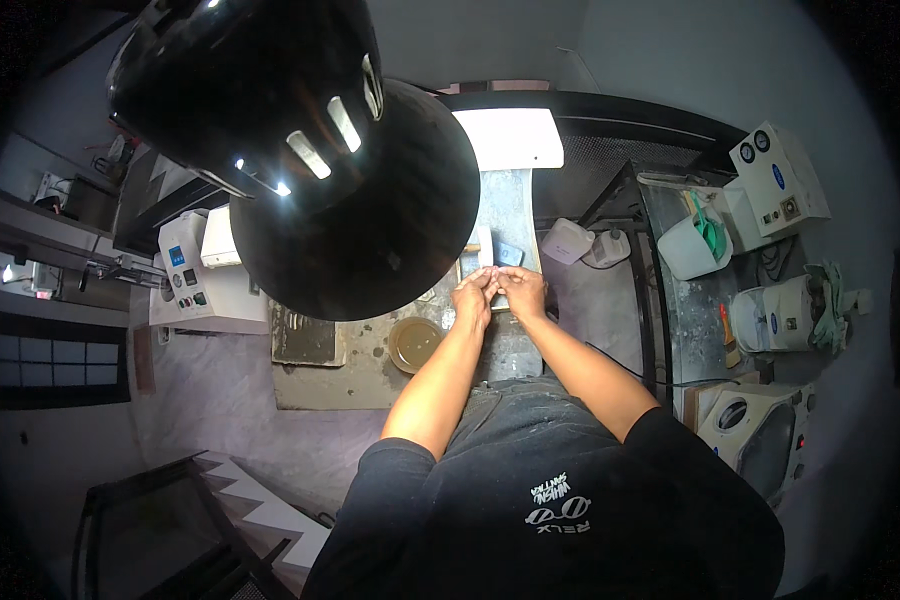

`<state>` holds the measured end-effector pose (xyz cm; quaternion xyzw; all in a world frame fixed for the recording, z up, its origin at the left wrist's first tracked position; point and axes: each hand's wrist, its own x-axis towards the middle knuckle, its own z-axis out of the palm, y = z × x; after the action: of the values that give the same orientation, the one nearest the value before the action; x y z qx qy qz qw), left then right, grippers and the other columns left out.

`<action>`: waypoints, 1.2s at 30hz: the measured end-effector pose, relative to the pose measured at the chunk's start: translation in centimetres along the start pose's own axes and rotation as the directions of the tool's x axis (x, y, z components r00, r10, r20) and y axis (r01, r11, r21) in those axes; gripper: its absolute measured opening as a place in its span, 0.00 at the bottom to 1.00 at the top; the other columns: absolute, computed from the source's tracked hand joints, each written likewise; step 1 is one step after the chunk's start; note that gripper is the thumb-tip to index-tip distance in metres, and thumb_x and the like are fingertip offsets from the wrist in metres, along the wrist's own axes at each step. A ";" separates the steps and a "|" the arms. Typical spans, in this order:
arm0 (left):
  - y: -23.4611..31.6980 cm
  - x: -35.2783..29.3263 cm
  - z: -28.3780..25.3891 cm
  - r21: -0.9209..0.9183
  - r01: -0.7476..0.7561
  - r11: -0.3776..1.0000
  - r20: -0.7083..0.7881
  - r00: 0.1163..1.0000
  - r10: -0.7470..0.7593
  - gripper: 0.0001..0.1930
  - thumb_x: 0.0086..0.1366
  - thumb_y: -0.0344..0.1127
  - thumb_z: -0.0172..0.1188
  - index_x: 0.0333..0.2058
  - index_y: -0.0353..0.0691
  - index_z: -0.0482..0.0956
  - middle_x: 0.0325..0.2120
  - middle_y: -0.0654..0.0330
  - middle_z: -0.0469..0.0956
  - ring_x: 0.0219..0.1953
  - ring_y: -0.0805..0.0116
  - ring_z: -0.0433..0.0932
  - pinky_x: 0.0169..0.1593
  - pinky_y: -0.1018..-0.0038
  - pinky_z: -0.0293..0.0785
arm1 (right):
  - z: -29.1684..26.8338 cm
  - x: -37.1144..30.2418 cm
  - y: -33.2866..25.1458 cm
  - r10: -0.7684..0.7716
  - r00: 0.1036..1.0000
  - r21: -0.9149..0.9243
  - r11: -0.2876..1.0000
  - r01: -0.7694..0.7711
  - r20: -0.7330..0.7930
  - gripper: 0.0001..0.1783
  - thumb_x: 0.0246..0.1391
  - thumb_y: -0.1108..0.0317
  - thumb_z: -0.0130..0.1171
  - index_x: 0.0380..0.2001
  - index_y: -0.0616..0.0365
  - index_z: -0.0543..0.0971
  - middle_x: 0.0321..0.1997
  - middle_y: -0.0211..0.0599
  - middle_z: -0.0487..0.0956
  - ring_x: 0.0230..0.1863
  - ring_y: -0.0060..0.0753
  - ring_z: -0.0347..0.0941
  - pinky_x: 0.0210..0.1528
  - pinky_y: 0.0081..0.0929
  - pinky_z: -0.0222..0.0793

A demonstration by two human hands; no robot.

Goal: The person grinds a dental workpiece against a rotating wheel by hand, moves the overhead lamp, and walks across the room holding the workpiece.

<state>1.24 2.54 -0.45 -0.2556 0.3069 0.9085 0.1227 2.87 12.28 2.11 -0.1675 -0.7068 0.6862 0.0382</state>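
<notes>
Head view: a small pale piece [492, 276] is pinched between left hand [473, 296] and right hand [523, 292]; fine fingertip work is judged underway, steadiness needed next.

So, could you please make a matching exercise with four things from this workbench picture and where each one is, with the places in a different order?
Things:
1. hands
2. round brass-coloured dish
3. white bucket
4. black lamp shade

Places:
A. far right, with green tools standing in it
B. upper left, hanging over the bench
C. centre, fingertips together over a small pale piece
D. just to the left of the left forearm, on the bench

Pairs: 1-C, 2-D, 3-A, 4-B
</notes>
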 end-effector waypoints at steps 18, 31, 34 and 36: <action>-0.4 1.4 -1.6 -0.145 0.030 0.989 -0.027 0.999 -0.034 0.10 0.60 0.19 0.45 0.41 0.24 0.68 0.36 0.50 0.74 0.38 0.63 0.76 0.43 0.73 0.76 | 0.9 1.1 0.9 -0.075 0.997 -0.284 0.955 0.082 0.036 0.05 0.46 0.73 0.60 0.27 0.62 0.80 0.20 0.29 0.79 0.19 0.14 0.70 0.23 0.13 0.65; 0.0 0.5 0.5 0.082 -0.033 0.996 -0.074 0.996 0.039 0.05 0.58 0.19 0.49 0.33 0.25 0.72 0.29 0.49 0.76 0.30 0.62 0.77 0.34 0.71 0.78 | 0.3 0.8 0.1 0.070 0.997 0.012 0.998 -0.069 -0.021 0.05 0.45 0.75 0.58 0.26 0.66 0.80 0.24 0.35 0.79 0.24 0.20 0.75 0.26 0.16 0.73; 0.1 0.5 0.5 0.061 -0.026 0.998 -0.101 0.994 0.032 0.05 0.57 0.19 0.50 0.33 0.25 0.71 0.29 0.49 0.76 0.30 0.62 0.77 0.34 0.72 0.78 | 0.4 0.8 0.0 0.071 0.997 0.012 0.997 -0.071 -0.003 0.05 0.45 0.75 0.58 0.26 0.66 0.80 0.24 0.35 0.79 0.24 0.20 0.75 0.25 0.16 0.72; 0.2 0.7 0.1 0.048 -0.019 0.999 -0.143 0.989 0.025 0.05 0.57 0.19 0.50 0.33 0.25 0.71 0.29 0.49 0.76 0.30 0.63 0.77 0.33 0.73 0.78 | 0.7 0.7 -0.2 0.070 0.998 -0.012 0.997 -0.070 0.005 0.05 0.45 0.76 0.58 0.27 0.66 0.80 0.24 0.35 0.80 0.24 0.20 0.75 0.25 0.16 0.72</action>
<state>0.48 2.48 -0.65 -0.3139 0.3386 0.8818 0.0962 1.92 11.81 2.17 -0.1908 -0.7046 0.6834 0.0113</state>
